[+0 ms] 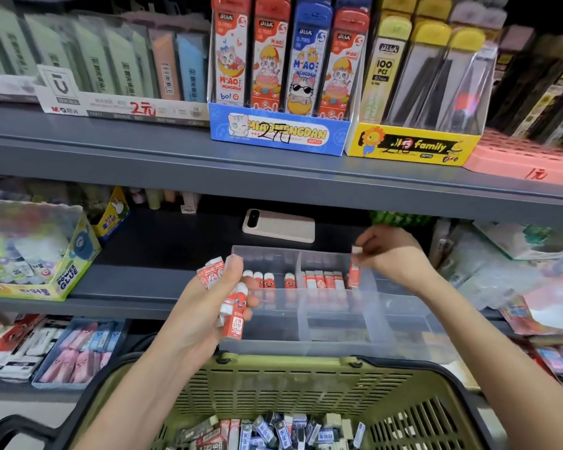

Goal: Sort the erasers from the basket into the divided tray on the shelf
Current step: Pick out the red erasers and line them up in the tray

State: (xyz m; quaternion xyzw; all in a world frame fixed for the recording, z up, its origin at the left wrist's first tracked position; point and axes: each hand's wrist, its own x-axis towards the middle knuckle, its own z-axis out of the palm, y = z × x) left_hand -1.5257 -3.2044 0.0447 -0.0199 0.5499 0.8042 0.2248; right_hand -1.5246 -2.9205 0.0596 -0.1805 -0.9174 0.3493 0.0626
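A clear divided tray [335,329] sits on the middle shelf. Its back compartments hold rows of upright red-and-white erasers [324,280]. My left hand [218,297] grips a bunch of red erasers [236,308] just left of the tray's front corner. Over the tray's back right compartment, my right hand [390,254] pinches one red eraser [355,271] by its top, standing it upright beside the row. Below, the olive green basket [306,384] holds several loose erasers [273,430] in red and blue sleeves.
A phone [278,225] lies on the shelf behind the tray. A glue display box [62,271] stands at the left, loose packets [517,271] at the right. The upper shelf [176,157] overhangs with pencil-lead boxes. Lower trays [78,352] of erasers sit at the left.
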